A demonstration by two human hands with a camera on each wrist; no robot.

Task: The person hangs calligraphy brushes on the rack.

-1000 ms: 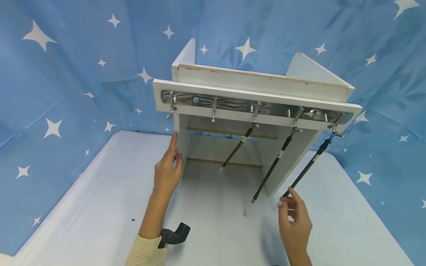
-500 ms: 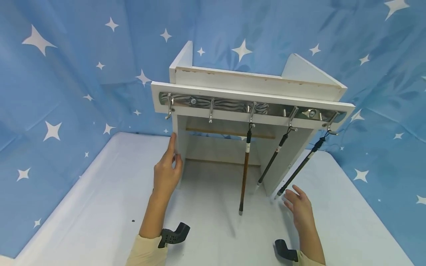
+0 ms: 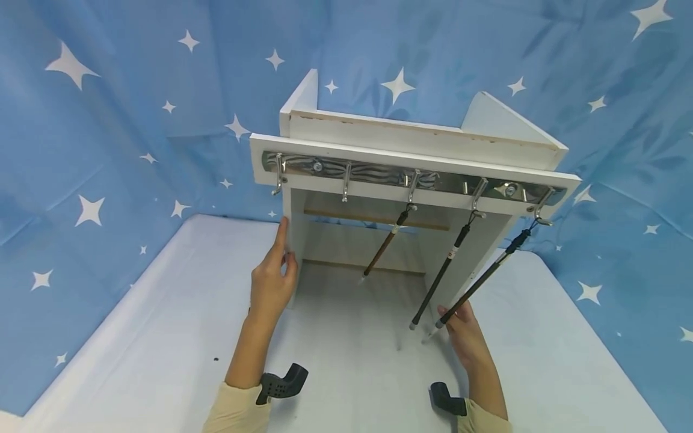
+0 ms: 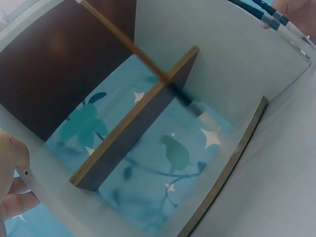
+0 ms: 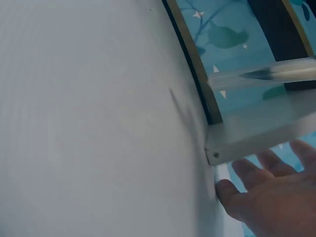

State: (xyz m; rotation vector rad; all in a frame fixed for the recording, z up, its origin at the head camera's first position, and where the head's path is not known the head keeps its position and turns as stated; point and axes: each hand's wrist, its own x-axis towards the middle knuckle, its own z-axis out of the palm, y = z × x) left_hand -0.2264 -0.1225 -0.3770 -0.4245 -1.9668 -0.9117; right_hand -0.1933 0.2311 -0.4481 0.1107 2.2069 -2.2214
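Observation:
A white shelf rack [image 3: 373, 130] stands in the middle with a metal strip [image 3: 373, 172] of hooks across its front. From the three rightmost hooks hang brushes with pale tips, apparently calligraphy brushes: a brown brush [image 3: 383, 249], a dark brush [image 3: 447, 260] and a second dark brush [image 3: 484, 276]. My left hand [image 3: 271, 279] touches the rack's left side panel, its index finger straight along the front edge. Behind the rightmost brush's lower end, my right hand [image 3: 467, 337] reaches the lower right panel. In the right wrist view its spread fingers [image 5: 249, 173] lie at that panel's outer side.
The rack stands on a white-covered table [image 3: 157, 337]. A blue star-patterned cloth [image 3: 135, 72] hangs close behind. The two left hooks [image 3: 346, 180] carry nothing. Wooden crossbars [image 4: 136, 123] span the rack inside. A small dark speck [image 3: 216, 359] lies left on the table.
My right hand has left the rightmost brush's tip, drawn back, then moved left to the right panel. The brushes swing on their hooks. My left hand stays put.

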